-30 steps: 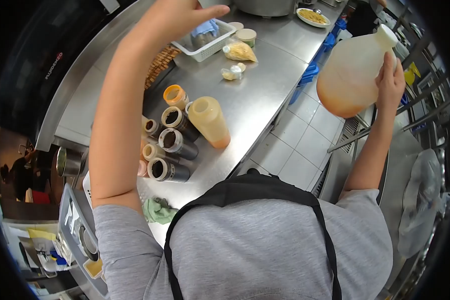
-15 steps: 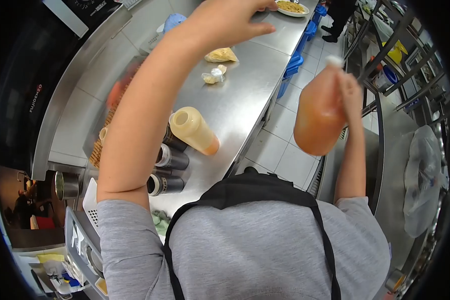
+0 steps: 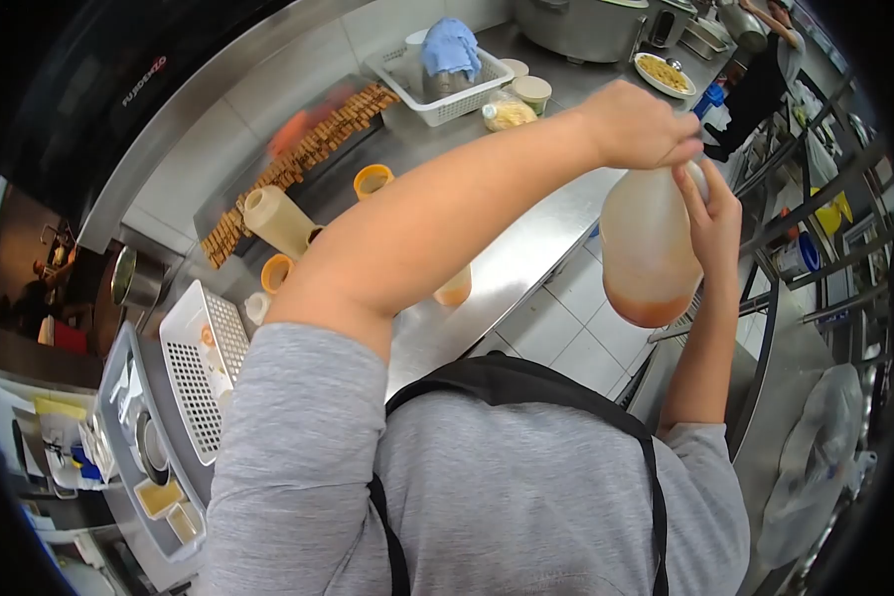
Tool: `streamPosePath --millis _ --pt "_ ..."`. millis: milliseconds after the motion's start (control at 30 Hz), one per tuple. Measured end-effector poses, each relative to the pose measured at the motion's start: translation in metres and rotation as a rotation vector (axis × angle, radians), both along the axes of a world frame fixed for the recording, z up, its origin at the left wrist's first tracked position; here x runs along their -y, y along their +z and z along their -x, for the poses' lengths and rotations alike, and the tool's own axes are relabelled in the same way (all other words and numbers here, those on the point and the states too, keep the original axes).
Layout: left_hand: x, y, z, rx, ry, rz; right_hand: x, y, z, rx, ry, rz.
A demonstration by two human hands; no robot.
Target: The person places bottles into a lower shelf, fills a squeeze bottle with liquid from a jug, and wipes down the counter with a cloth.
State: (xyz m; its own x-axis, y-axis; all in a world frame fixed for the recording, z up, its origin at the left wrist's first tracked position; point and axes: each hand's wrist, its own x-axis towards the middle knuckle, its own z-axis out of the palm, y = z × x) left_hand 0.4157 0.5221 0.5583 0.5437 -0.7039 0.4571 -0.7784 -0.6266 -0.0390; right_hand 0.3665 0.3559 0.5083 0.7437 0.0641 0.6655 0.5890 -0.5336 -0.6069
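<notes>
My right hand [image 3: 715, 214] is wrapped around the handle of a translucent plastic jug [image 3: 651, 233], held upright above the floor beside the counter edge. Orange liquid sits in the jug's bottom. At the jug's top, my left hand [image 3: 638, 124] has its fingers closed over the cap, which they hide. Below my left forearm, a squeeze bottle [image 3: 454, 288] with some orange liquid stands on the steel counter, mostly covered by the arm. Left of that arm are another pale squeeze bottle [image 3: 278, 221] and two orange-rimmed containers, one farther back [image 3: 372, 180] and one nearer [image 3: 277, 270].
A white basket [image 3: 432, 109] with a blue cloth stands at the back, near a bag of yellow food [image 3: 510, 112]. A plate of noodles [image 3: 666, 74] lies farther along, with another person [image 3: 760, 79] beyond. An empty-looking white basket [image 3: 204, 368] is at left; metal racks [image 3: 815, 199] line the right.
My left hand has come across to the right onto the jug's top. The jug, blurred and sloshing before, is now steadier, its liquid settled low. The view has shifted, showing more counter.
</notes>
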Motion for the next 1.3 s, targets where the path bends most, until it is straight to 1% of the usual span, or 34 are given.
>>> streamPosePath --millis 33,67,100,167,200,233,267,300,367,400,433,467,500,567,633,667,733,767,833,867,933,967,1033,1067,1100,1167,1200,1267,1300 --pt "0.003 -0.001 -0.004 -0.018 0.126 0.054 -0.003 -0.003 -0.008 0.0 0.008 0.006" --pt "0.006 -0.003 -0.007 -0.061 0.192 0.119 -0.005 -0.007 -0.016 -0.013 -0.04 0.032" --pt "0.005 -0.001 -0.012 -0.062 0.198 0.124 -0.008 -0.012 -0.024 -0.027 -0.088 0.058" --pt "0.003 0.01 -0.016 -0.374 0.365 -0.037 -0.02 -0.026 -0.034 -0.044 -0.098 0.048" --pt "0.0 0.022 -0.013 -0.368 0.373 -0.031 -0.026 -0.032 -0.038 -0.057 -0.097 -0.017" --pt "-0.004 0.035 -0.009 -0.58 0.469 -0.052 -0.03 -0.037 -0.042 -0.075 -0.096 -0.081" --pt "-0.009 0.042 -0.003 -0.795 0.561 -0.074 -0.032 -0.04 -0.047 -0.068 -0.043 -0.166" --pt "-0.016 0.033 -0.009 -0.796 0.565 -0.072 -0.036 -0.041 -0.049 -0.069 -0.039 -0.165" --pt "-0.033 0.011 -0.028 -0.234 0.234 -0.036 -0.049 -0.042 -0.048 -0.018 0.022 -0.172" --pt "-0.04 0.021 -0.026 -0.356 0.06 -0.015 -0.054 -0.046 -0.051 -0.016 0.019 -0.175" --pt "-0.042 0.025 -0.03 -0.354 0.059 -0.017 -0.06 -0.053 -0.054 -0.056 0.037 -0.241" --pt "-0.046 0.03 -0.035 -0.368 0.029 -0.118 -0.066 -0.057 -0.058 -0.094 0.057 -0.308" --pt "-0.049 0.035 -0.035 -0.383 0.002 -0.216 -0.071 -0.059 -0.059 -0.092 0.06 -0.309" --pt "-0.054 0.039 -0.033 -0.411 0.022 -0.22 -0.08 -0.062 -0.059 -0.163 0.053 -0.376" --pt "-0.054 0.038 -0.032 -0.353 0.098 -0.274 -0.085 -0.06 -0.059 -0.147 0.067 -0.359" --pt "-0.049 0.038 -0.031 -0.355 0.095 -0.273 -0.087 -0.059 -0.061 -0.144 0.058 -0.326" --pt "-0.032 0.04 -0.02 -0.432 0.494 -0.308 -0.086 -0.061 -0.06 -0.147 0.045 -0.288" --pt "-0.032 0.044 -0.016 -0.434 0.494 -0.307 -0.086 -0.062 -0.06 -0.149 0.028 -0.278" --pt "-0.032 0.049 -0.016 -0.441 0.581 -0.389 -0.087 -0.064 -0.062 -0.15 0.011 -0.269" --pt "-0.034 0.048 -0.015 -0.44 0.578 -0.389 -0.087 -0.066 -0.064 -0.118 0.029 -0.289" --pt "-0.041 0.038 -0.026 -0.242 0.428 -0.267 -0.086 -0.067 -0.064 -0.086 0.042 -0.309" --pt "-0.045 0.035 -0.035 -0.244 0.426 -0.27 -0.087 -0.066 -0.062 -0.087 0.039 -0.319" --pt "-0.055 0.032 -0.054 -0.228 -0.01 -0.41 -0.088 -0.063 -0.058 -0.095 0.039 -0.326" --pt "-0.049 0.036 -0.063 -0.309 0.065 -0.513 -0.088 -0.059 -0.055 -0.131 0.042 -0.328" --pt "-0.049 0.033 -0.062 -0.313 0.068 -0.51 -0.089 -0.058 -0.053 -0.168 0.046 -0.328" --pt "-0.048 0.027 -0.062 -0.285 0.133 -0.373 -0.088 -0.06 -0.057 -0.159 0.051 -0.327" --pt "-0.042 0.028 -0.057 -0.286 0.133 -0.371 -0.087 -0.062 -0.058 -0.152 0.053 -0.326" --pt "-0.032 0.031 -0.048 -0.397 0.506 -0.315 -0.088 -0.062 -0.058 -0.145 0.052 -0.323" --pt "-0.033 0.033 -0.045 -0.399 0.509 -0.313 -0.088 -0.062 -0.058 -0.136 0.05 -0.322"
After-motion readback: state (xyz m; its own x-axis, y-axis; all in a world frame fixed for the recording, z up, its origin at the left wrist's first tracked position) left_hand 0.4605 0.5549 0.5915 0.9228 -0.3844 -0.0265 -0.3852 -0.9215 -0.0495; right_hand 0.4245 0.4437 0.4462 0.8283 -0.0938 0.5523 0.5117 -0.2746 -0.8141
